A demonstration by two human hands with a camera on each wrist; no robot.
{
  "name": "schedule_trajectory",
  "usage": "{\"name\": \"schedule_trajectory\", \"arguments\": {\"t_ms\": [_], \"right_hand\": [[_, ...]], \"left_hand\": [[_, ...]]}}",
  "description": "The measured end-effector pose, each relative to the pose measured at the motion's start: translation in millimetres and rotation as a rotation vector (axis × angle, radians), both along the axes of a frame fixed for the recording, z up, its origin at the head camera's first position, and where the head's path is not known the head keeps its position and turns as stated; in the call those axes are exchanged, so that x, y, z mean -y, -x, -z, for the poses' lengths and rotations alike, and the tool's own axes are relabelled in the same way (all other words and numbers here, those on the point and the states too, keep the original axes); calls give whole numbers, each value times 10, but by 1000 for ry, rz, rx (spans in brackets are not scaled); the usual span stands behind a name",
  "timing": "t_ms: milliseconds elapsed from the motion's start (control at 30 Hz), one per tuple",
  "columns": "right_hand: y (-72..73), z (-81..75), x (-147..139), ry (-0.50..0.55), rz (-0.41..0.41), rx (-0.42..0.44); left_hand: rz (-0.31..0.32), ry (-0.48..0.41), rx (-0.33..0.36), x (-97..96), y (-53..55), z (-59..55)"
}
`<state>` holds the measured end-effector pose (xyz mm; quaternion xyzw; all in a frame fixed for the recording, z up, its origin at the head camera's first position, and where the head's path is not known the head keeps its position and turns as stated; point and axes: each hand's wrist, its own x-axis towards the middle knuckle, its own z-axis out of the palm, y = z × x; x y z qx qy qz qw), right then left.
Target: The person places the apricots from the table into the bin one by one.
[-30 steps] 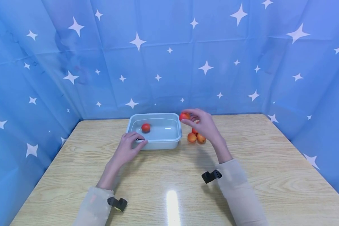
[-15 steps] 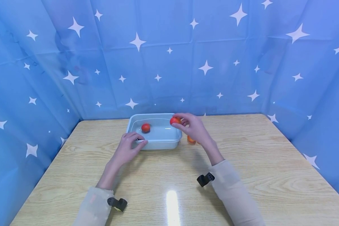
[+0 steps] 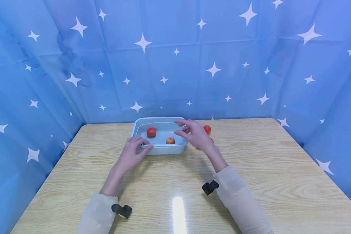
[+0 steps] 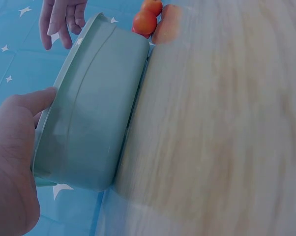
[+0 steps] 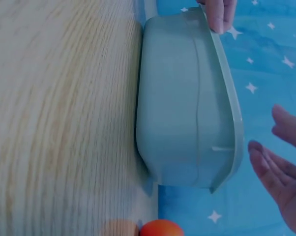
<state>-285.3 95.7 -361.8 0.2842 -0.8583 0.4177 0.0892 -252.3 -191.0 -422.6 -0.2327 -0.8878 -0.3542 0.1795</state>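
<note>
A light blue plastic tub (image 3: 165, 150) stands near the back edge of the table. My left hand (image 3: 132, 152) holds its front rim near the left corner, thumb outside and fingers over the edge; the left wrist view shows the thumb (image 4: 40, 100) at the rim. Inside lie a round red fruit (image 3: 151, 132) and, nearer the front wall, a red-yellow fruit like a small apple (image 3: 170, 140). Above the tub's right end my right hand (image 3: 196, 134) has thumb and fingers spread apart, holding nothing. In the right wrist view its fingertips (image 5: 256, 147) are beside the rim.
Right of the tub more fruits rest on the table, a red one (image 3: 207, 129) in sight and others mostly behind the right hand. The left wrist view shows orange-red fruits (image 4: 145, 22) close to the tub's far end. A blue star-patterned curtain (image 3: 175, 65) hangs behind the wooden table (image 3: 152, 195).
My right hand has carried a red-yellow fruit leftward over the tub and let go; the fruit now lies inside near the front. The left hand has stayed on the rim.
</note>
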Motion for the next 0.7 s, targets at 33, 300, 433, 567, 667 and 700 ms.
{"name": "schedule_trajectory", "arguments": {"t_ms": [33, 300, 433, 567, 667, 700], "right_hand": [[-2, -2, 0, -2, 1, -4], [-40, -63, -10, -9, 13, -14], [-59, -98, -44, 8, 14, -20], [-56, -106, -92, 14, 16, -31], [-51, -108, -135, 17, 24, -26], [-50, -112, -147, 21, 24, -25]], "left_hand": [[0, 1, -1, 1, 0, 1], [3, -3, 2, 5, -14, -7], [5, 1, -12, 3, -6, -6], [2, 1, -12, 2, -8, -10], [1, 0, -10, 6, -7, -6], [2, -1, -12, 8, -5, -4]]}}
